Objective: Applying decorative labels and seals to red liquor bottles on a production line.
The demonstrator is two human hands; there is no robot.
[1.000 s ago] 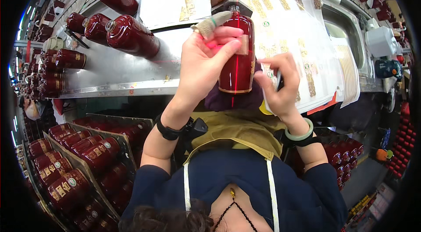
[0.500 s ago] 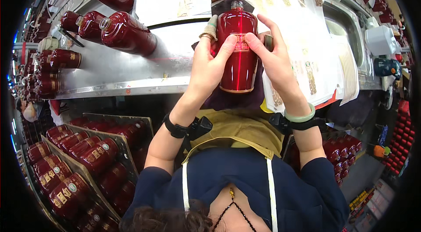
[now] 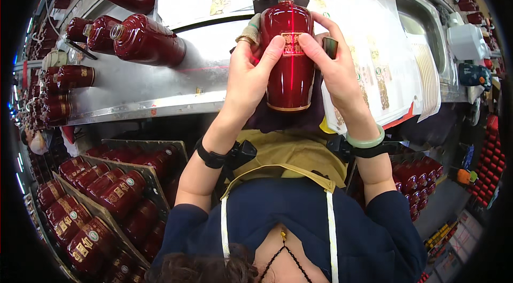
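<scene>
Steel table (image 3: 139,96) is stretching ahead of me, label sheets (image 3: 363,32) lying across it. I'm gripping a red bottle (image 3: 291,64) upright over its edge, left hand (image 3: 251,77) and right hand (image 3: 334,72) both pressing thumbs on its small front label (image 3: 292,44). More red bottles (image 3: 144,40) are lying left.

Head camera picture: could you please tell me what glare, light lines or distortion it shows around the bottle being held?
In the head view, a thin red light line runs vertically down the glossy dark red ceramic bottle, held between the left hand and right hand; soft white glare streaks its shoulders. The steel worktable edge bows from fisheye distortion, and black corners frame the circular picture.
</scene>
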